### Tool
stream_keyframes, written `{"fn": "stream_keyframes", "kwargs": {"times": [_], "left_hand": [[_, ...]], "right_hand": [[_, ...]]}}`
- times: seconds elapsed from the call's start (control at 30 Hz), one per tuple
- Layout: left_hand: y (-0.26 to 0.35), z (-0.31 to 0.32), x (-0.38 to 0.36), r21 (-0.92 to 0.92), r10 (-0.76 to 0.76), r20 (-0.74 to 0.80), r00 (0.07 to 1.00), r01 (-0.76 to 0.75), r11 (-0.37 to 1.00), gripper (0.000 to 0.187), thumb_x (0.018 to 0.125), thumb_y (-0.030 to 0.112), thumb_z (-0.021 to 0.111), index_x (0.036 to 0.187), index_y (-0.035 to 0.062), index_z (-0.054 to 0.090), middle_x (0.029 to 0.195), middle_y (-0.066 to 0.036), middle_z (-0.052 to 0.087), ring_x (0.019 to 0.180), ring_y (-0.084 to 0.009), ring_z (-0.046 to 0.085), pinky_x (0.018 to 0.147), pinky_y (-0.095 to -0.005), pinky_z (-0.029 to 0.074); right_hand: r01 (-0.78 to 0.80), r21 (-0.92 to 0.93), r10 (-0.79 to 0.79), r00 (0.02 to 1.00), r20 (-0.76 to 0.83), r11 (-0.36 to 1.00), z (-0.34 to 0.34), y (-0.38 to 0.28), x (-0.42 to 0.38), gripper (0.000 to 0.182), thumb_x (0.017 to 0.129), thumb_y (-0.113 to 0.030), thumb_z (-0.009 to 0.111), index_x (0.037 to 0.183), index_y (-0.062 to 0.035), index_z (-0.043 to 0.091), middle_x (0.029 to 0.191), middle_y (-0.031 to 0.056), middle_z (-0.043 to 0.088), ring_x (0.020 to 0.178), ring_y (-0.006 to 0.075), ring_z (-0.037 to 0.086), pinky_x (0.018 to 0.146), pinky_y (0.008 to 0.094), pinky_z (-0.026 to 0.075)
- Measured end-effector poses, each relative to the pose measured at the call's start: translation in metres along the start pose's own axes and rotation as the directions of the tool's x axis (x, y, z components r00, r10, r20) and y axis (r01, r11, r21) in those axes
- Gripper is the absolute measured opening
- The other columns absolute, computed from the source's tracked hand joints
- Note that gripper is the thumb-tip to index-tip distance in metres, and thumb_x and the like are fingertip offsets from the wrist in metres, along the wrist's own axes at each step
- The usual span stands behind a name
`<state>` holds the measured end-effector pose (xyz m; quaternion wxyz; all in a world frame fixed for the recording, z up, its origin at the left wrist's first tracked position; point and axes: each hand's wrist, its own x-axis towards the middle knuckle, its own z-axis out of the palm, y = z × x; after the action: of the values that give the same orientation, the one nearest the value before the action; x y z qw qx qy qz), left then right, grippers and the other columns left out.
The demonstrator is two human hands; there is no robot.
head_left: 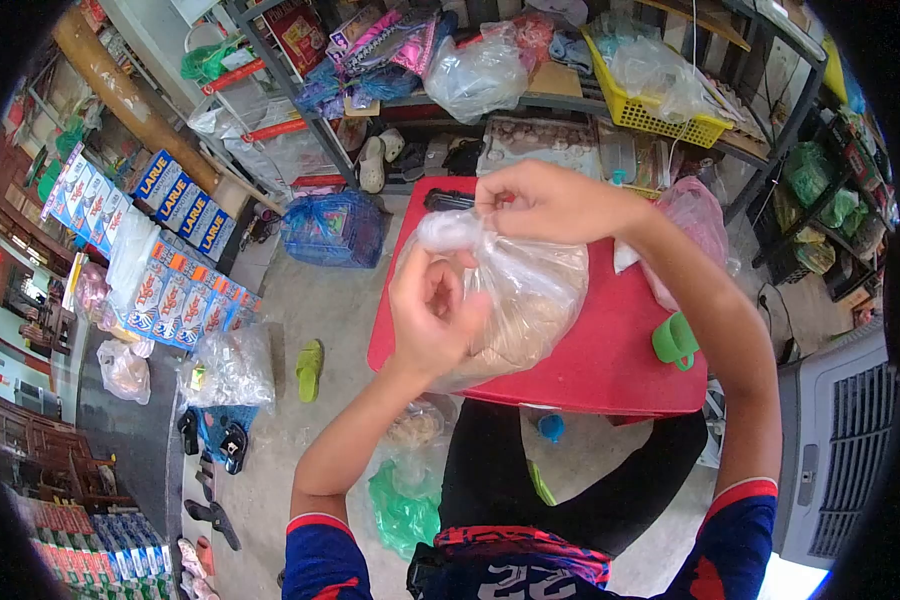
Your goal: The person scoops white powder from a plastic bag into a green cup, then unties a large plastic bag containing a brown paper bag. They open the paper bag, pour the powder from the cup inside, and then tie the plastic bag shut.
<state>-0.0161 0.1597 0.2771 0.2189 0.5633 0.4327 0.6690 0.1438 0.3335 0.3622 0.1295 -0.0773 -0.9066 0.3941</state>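
A large clear plastic bag [535,300] with a light brown, loose-looking filling rests on a small red table [620,350]. Its gathered neck bunches up whitish at the far left of the bag. My right hand [545,200] pinches the plastic at this neck from the far side. On the near left, my left hand [435,310] is curled with its fingers closed against the bag's upper part; the fingertips are partly hidden. A green plastic cup [676,341] stands at the table's right side. Behind the bag lies a black item [448,200], partly covered.
A pink bag [695,225] sits beyond the table's right edge. Shelves behind hold a yellow basket [660,118] and plastic bags. Beer cartons [175,290] are stacked at left, near a blue bundle [335,230] and a green slipper [310,370]. A grey vented unit [850,450] stands at right.
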Motion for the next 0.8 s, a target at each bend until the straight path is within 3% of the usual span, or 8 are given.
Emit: {"fn": "stream_keyframes", "kwargs": {"times": [0.1,0.13,0.3,0.37,0.43,0.47,0.57,0.8], "left_hand": [[-0.001,0.003,-0.004,0.473,0.031,-0.002,1.0,-0.026,0.881,0.067,0.08,0.011,0.091,0.133,-0.0007,0.052,0.102,-0.004,0.063,0.06,-0.0052,0.049,0.053,-0.023,0.037],[0.001,0.006,-0.001,0.475,0.027,-0.033,0.999,-0.008,0.88,0.088,0.07,0.009,0.097,0.141,0.0,0.047,0.106,-0.005,0.063,0.059,-0.0066,0.048,0.053,-0.0242,0.038],[0.006,0.005,0.015,0.63,0.182,0.054,0.982,-0.175,0.757,0.056,0.085,0.009,0.087,0.132,-0.0003,0.058,0.104,-0.007,0.066,0.06,-0.0084,0.053,0.053,-0.0262,0.042],[0.0,0.0,0.017,0.606,0.147,0.052,0.988,-0.148,0.782,0.039,0.094,0.009,0.08,0.128,-0.0005,0.062,0.099,-0.006,0.067,0.061,-0.0085,0.055,0.054,-0.0269,0.043],[-0.01,-0.002,0.018,0.485,0.007,-0.012,1.0,0.0,0.875,0.024,0.103,0.008,0.071,0.124,-0.0008,0.065,0.093,-0.005,0.068,0.061,-0.0086,0.056,0.055,-0.0273,0.045],[-0.014,0.005,0.02,0.299,0.02,-0.074,0.997,0.003,0.954,0.018,0.109,0.01,0.064,0.123,-0.0012,0.064,0.081,0.001,0.065,0.06,-0.0069,0.055,0.054,-0.0263,0.044],[-0.013,0.0,0.01,0.111,-0.107,-0.114,0.988,0.12,0.987,0.014,0.108,0.009,0.064,0.119,0.0003,0.063,0.082,0.002,0.063,0.062,-0.0056,0.055,0.055,-0.0239,0.043],[0.001,-0.006,-0.005,0.149,-0.091,-0.115,0.989,0.107,0.983,0.011,0.108,0.01,0.068,0.114,0.0023,0.063,0.089,0.001,0.064,0.066,-0.0047,0.057,0.057,-0.0213,0.043]], "right_hand": [[-0.036,0.124,0.045,0.996,-0.075,0.992,0.015,0.009,-0.002,0.018,0.1,-0.017,0.066,0.107,0.0002,0.069,0.096,0.0018,0.07,0.091,0.0089,0.062,0.082,0.0311,0.052],[-0.06,0.213,0.081,0.993,-0.088,0.975,0.018,0.012,-0.001,0.017,0.101,-0.016,0.066,0.108,0.0,0.069,0.097,0.0016,0.07,0.091,0.0088,0.062,0.082,0.0301,0.052],[-0.072,0.412,0.16,0.97,-0.183,0.908,0.03,0.013,-0.004,0.022,0.098,-0.015,0.071,0.108,0.0041,0.071,0.096,0.0063,0.074,0.086,0.0124,0.066,0.081,0.0307,0.055],[-0.091,0.518,0.2,0.967,-0.159,0.851,0.031,0.014,-0.008,0.021,0.098,-0.014,0.072,0.108,0.0035,0.071,0.098,0.0057,0.074,0.086,0.0123,0.066,0.08,0.0304,0.055],[0.059,0.337,0.045,0.954,-0.295,0.94,0.036,0.022,-0.012,0.019,0.097,-0.013,0.072,0.11,0.0014,0.072,0.099,0.0061,0.073,0.083,0.0136,0.066,0.077,0.0313,0.055],[0.13,0.235,-0.042,0.937,-0.347,0.963,0.038,0.025,-0.014,0.018,0.097,-0.012,0.072,0.11,0.0004,0.072,0.1,0.0062,0.073,0.082,0.0142,0.066,0.076,0.0317,0.055],[0.179,-0.141,-0.214,0.933,-0.289,0.974,0.028,0.02,-0.023,0.018,0.094,-0.011,0.073,0.11,-0.0026,0.073,0.102,0.0096,0.072,0.083,0.0201,0.07,0.076,0.0348,0.056],[0.229,-0.207,-0.276,0.932,-0.237,0.951,0.027,0.007,-0.017,0.018,0.094,-0.007,0.075,0.111,-0.0035,0.076,0.108,0.0129,0.072,0.099,0.0313,0.072,0.084,0.0422,0.057]]}}
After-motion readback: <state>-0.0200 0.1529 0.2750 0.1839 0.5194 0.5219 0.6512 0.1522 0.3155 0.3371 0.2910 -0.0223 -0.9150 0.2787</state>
